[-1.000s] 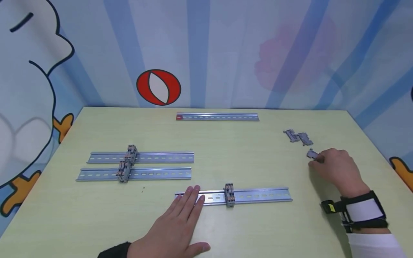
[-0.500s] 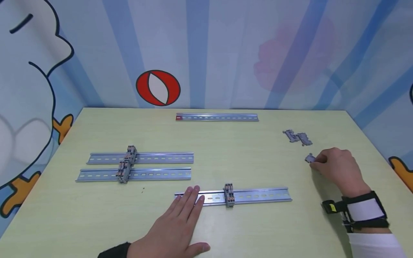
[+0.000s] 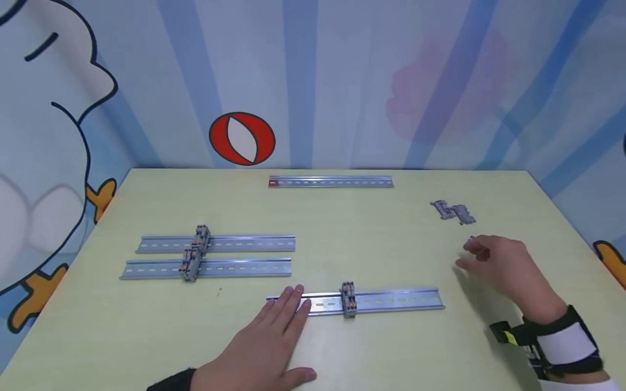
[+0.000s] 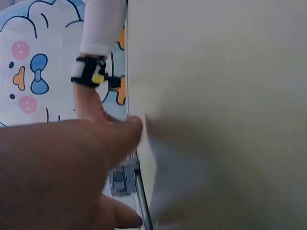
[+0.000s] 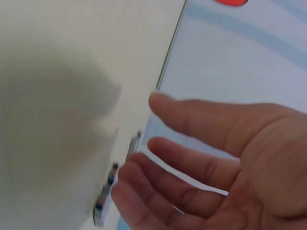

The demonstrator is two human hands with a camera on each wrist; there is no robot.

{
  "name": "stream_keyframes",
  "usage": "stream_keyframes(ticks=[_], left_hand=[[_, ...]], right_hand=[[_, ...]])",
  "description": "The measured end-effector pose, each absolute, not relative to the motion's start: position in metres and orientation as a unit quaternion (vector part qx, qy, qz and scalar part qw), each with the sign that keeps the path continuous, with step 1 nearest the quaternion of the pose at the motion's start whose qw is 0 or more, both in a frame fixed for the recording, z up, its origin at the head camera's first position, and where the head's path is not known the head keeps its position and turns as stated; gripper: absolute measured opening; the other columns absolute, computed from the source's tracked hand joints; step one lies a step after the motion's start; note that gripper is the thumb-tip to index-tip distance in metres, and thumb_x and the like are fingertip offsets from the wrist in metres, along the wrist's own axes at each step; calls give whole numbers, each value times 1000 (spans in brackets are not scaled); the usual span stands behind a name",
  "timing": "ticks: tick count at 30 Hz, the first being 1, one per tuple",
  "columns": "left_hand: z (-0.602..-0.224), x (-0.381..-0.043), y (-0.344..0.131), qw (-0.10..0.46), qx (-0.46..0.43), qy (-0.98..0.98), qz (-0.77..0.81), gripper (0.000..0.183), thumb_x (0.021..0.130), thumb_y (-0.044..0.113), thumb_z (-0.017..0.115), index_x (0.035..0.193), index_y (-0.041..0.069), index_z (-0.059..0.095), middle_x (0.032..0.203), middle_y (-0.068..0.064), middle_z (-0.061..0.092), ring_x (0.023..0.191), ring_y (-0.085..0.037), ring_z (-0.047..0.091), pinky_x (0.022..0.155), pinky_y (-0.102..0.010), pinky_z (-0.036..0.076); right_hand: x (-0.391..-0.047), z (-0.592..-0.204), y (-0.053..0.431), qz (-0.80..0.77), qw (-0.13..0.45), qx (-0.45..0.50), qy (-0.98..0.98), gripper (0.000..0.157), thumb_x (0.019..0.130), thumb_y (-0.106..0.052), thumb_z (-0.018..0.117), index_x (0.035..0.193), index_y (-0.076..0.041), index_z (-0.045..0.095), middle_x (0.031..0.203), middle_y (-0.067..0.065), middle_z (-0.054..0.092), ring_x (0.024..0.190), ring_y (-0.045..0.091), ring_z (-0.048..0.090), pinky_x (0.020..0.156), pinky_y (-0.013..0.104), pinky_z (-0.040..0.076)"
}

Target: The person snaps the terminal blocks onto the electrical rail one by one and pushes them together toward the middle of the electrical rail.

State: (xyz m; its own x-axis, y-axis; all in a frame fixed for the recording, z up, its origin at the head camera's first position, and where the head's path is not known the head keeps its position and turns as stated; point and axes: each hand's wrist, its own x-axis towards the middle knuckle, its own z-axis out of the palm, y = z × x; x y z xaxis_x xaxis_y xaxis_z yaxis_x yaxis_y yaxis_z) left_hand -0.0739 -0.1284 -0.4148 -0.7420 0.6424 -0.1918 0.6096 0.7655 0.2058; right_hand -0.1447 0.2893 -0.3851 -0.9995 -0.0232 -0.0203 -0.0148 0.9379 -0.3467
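My left hand point(image 3: 266, 336) lies flat with straight fingers on the left end of the front slotted DIN rail point(image 3: 401, 300). A grey terminal block point(image 3: 349, 300) sits across that rail, right of my fingers; the left wrist view also shows a terminal block point(image 4: 123, 180) beyond the hand. At the right, my right hand point(image 3: 504, 269) hovers with thumb and fingers apart and loosely bent. Just past its fingertips lies a loose terminal block point(image 3: 470, 239), mostly hidden by them. In the right wrist view, a terminal block point(image 5: 104, 194) shows beyond the fingers point(image 5: 139, 203), with nothing pinched.
Two more loose terminal blocks point(image 3: 452, 212) lie at the back right. Two parallel rails on the left, one farther point(image 3: 254, 243) and one nearer point(image 3: 249, 267), carry terminal blocks point(image 3: 194, 254). A rail with a red mark point(image 3: 332, 182) lies near the back wall.
The right hand first drew the loose terminal block slightly nearer; now its thumb and fingers have spread away from it. The left hand stays on the rail. The head view has tilted slightly.
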Motion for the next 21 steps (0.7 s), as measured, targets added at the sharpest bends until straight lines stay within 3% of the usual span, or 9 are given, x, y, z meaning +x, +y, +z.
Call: stream_keyframes(ticks=[2,5,8,10,14,21], left_hand=[[-412,-77,-132,114,323,937,74,88,92,67,44,155,7,28,165,-16,16,151,-30,15,120,-49,26],[-408,-84,-137,59,287,951,93,73,94,55,53,149,9,42,158,-15,35,146,-31,31,116,-48,33],[-405,-92,-143,-7,259,960,110,58,91,44,65,137,9,58,137,-13,58,125,-28,53,103,-43,46],[-405,-97,-146,-34,251,961,114,52,87,40,71,128,9,66,121,-8,65,109,-23,59,91,-38,52],[-406,-101,-148,-49,251,959,119,42,82,37,77,114,11,74,100,-1,65,89,-16,57,75,-30,50],[-407,-105,-147,-50,254,958,126,34,79,35,80,107,16,76,90,4,62,80,-11,51,67,-26,45]], right_hand=[[-140,-387,281,-205,42,-29,977,38,84,-25,75,110,2,71,99,21,74,90,34,69,68,37,56],[-133,-389,269,-236,76,-57,967,35,82,-26,78,107,-3,73,95,11,76,86,24,70,67,27,55],[-129,-388,262,-259,105,-79,957,32,80,-26,79,105,-7,74,93,6,75,84,16,69,67,22,55],[-127,-388,260,-263,115,-92,954,30,79,-24,80,104,-8,74,91,3,73,82,11,66,67,20,54],[-125,-389,258,-257,114,-104,954,23,78,-22,82,97,-13,76,86,0,71,75,5,61,64,19,52],[-123,-396,258,-252,102,-114,955,9,79,-13,80,86,-16,74,82,-2,69,70,3,55,61,18,49]])
